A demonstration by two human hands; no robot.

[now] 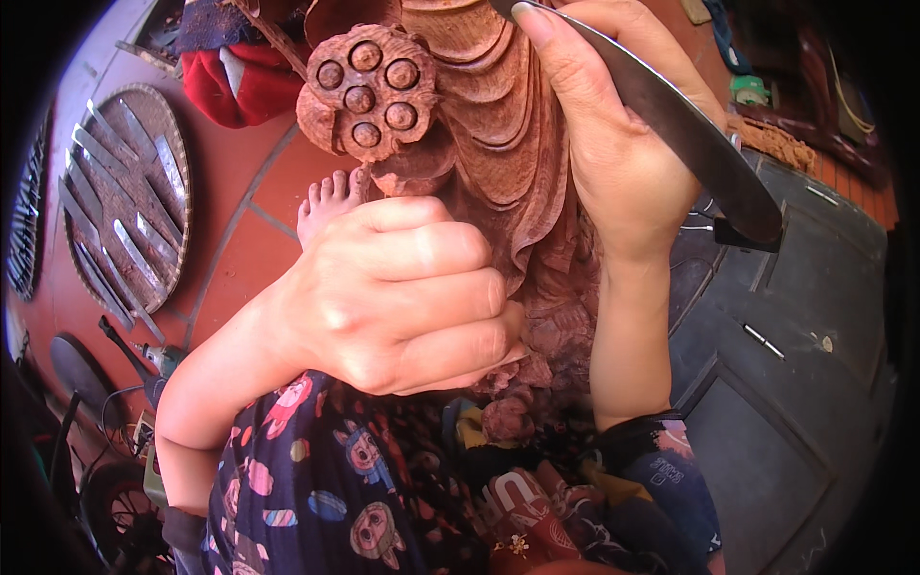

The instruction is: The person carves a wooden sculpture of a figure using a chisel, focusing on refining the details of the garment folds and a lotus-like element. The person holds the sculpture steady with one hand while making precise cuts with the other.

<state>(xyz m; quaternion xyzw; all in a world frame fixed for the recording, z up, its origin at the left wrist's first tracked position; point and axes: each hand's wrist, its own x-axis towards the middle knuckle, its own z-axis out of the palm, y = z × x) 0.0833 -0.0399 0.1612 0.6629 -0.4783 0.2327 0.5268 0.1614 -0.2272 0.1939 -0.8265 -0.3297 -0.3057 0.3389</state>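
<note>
Dark flat tool [695,144]: long axis slants from upper centre to lower right, beside the carved wood [494,134].
Right hand [623,182] grips the tool; left hand [402,297] is clenched above the carved wood, any contents hidden.

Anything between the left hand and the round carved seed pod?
Nothing loose shows between the left hand and the carved seed pod. In this view, only a curved wooden lip just below the pod lies between them, with bare toes to its left; depth is unclear.
</note>
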